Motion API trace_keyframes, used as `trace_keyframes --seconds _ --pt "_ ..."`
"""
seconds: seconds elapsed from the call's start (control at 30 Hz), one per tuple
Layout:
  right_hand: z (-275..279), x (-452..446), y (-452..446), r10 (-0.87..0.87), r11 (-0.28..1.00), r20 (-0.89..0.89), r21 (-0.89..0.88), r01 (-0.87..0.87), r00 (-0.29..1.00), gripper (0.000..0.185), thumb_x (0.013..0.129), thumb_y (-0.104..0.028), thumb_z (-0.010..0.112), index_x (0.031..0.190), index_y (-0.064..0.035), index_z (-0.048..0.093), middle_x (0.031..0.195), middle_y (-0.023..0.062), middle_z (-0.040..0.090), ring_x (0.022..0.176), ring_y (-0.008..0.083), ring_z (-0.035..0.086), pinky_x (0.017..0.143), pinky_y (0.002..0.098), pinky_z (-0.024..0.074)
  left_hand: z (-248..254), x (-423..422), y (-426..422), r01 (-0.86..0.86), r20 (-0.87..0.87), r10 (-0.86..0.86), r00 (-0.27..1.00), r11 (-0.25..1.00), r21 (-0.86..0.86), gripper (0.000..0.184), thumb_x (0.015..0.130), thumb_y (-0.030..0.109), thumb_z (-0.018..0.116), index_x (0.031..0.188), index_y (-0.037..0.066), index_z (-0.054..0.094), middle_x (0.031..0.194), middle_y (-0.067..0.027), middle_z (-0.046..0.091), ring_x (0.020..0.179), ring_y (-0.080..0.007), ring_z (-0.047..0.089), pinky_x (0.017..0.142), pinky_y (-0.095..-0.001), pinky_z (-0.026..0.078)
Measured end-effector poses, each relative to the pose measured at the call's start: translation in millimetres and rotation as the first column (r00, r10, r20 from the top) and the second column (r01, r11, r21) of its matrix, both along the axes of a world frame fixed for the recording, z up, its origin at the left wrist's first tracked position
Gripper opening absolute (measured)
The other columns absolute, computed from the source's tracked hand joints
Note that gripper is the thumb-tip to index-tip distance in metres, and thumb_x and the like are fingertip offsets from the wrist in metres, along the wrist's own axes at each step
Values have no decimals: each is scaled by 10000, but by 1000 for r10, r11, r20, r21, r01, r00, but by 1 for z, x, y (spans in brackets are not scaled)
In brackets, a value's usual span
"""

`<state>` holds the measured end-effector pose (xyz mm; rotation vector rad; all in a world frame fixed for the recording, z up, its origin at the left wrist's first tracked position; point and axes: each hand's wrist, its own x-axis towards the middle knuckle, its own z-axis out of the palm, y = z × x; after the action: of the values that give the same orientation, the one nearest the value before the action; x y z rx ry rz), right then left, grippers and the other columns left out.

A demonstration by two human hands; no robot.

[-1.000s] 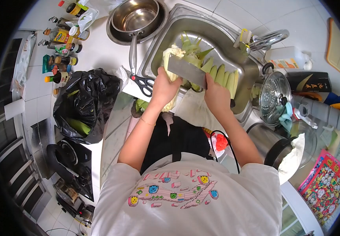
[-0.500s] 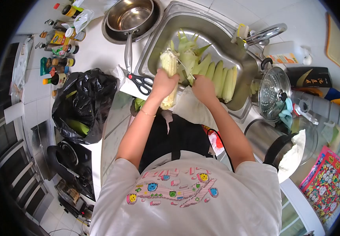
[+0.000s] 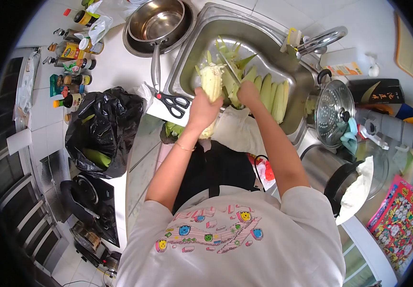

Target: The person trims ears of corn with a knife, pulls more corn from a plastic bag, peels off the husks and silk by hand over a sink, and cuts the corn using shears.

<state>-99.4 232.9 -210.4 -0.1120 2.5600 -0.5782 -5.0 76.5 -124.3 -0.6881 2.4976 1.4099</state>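
Note:
My left hand (image 3: 203, 113) is wrapped round the middle of a pale, peeled corn cob (image 3: 211, 82), which stands nearly upright at the sink's near edge. Ragged bits show at its top end. My right hand (image 3: 248, 94) grips a knife (image 3: 230, 67); its thin blade points up and left, a little right of the cob, and its handle is hidden in my fingers. Behind the blade, in the steel sink (image 3: 275, 51), lie loose green husks (image 3: 239, 61). Several ears of corn (image 3: 278, 103) in pale green husks are lined up right of my right hand.
Red-and-black scissors (image 3: 174, 104) lie left of the sink, below a steel saucepan (image 3: 157, 24). A black plastic bag (image 3: 115, 119) with husks stands further left. The faucet (image 3: 323, 40) and a steamer lid (image 3: 334, 114) are at the right. A cloth (image 3: 237, 129) hangs over the front edge.
My right hand has shifted right and slightly up, and the knife blade now points more steeply up, away from the cob. My left hand has moved a little right and down with the cob.

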Motion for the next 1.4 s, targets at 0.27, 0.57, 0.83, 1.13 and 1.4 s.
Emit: trace_keyframes --seconds 0.27,0.57,0.83,1.13,1.4 --pt "27 9 3 -205 934 -16 -303 191 979 338 852 -266 603 861 69 649 827 280 646 804 440 632 726 475 486 17 18 -18 42 -211 75 975 863 503 528 819 77 713 1257 -35 441 1125 -92 607 1000 -142 583 883 -284 470" --pt "114 7 1 -228 669 235 -667 327 945 467 705 -392 814 872 -6 610 710 -15 537 644 77 473 593 240 416 35 12 -32 79 -339 29 940 950 301 601 773 148 758 1260 16 432 1112 -124 620 989 -180 599 856 -317 480" --pt "146 0 -21 -154 604 31 -788 119 988 373 727 -277 824 880 -51 569 734 -19 547 630 56 470 549 231 382 48 7 -35 83 -227 -107 968 990 -115 677 750 255 783 1296 59 432 1139 -172 617 1028 -288 626 883 -363 483" --pt "132 -4 -20 -15 373 360 -864 339 933 140 863 -114 661 835 -38 547 665 18 547 504 59 415 447 224 314 40 7 -50 155 -364 -352 862 868 -471 583 791 329 720 1232 38 476 1091 -162 591 939 -365 599 772 -421 496" --pt "126 -8 -28 -142 358 458 -803 476 878 70 808 0 597 810 -19 530 621 43 532 464 89 420 423 244 307 38 5 -46 105 -327 -408 853 746 -658 553 778 344 715 1194 40 515 982 -136 595 857 -349 604 725 -408 501"
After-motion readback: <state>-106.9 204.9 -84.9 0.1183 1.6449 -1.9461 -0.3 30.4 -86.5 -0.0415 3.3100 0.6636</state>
